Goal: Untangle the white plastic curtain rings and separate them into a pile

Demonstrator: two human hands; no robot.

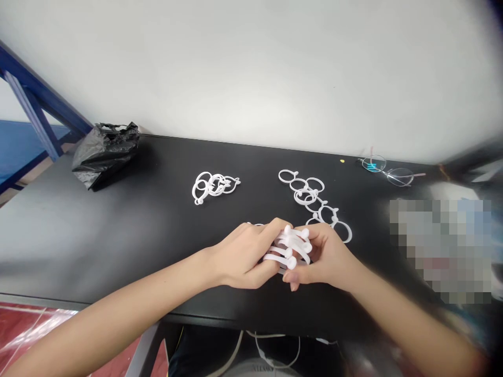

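Observation:
Both hands meet over the near middle of the black table. My left hand and my right hand are closed together on a stack of white plastic rings with small knobs on their ends. A loose row of the same white rings lies just beyond my right hand. A smaller heap of white rings lies further left on the table, apart from both hands.
A crumpled black plastic bag sits at the table's far left corner. A pair of glasses lies at the far right by the white wall. A blurred-out patch covers the right side. Blue metal framing stands at the left.

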